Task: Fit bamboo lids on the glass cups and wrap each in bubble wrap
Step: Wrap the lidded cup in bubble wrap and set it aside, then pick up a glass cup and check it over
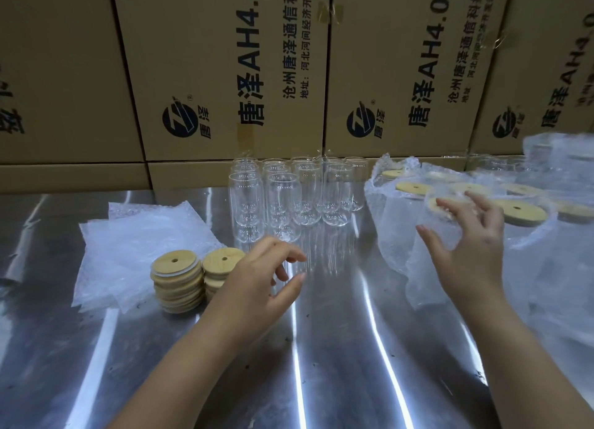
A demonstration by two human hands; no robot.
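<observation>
Steel counter [321, 348], cardboard boxes [209, 59] stacked behind it.

Bare cups [283, 200] clustered upright at centre back, no lids on.

Two lid stacks [176, 280] left of centre, touching each other, just in front of the cups.

Wrap sheets [128, 245] piled flat, left of and partly under the lid stacks.

Wrapped cups [520, 216] grouped far right, lids on.

Left hand [257, 277] hovers over the counter just right of the lid stacks, fingers loosely curled, holding nothing.

Right hand [472, 252] is at the nearest wrapped cup [426, 277], fingers spread, thumb and fingertips against the wrap. Can't tell if it grips.
</observation>
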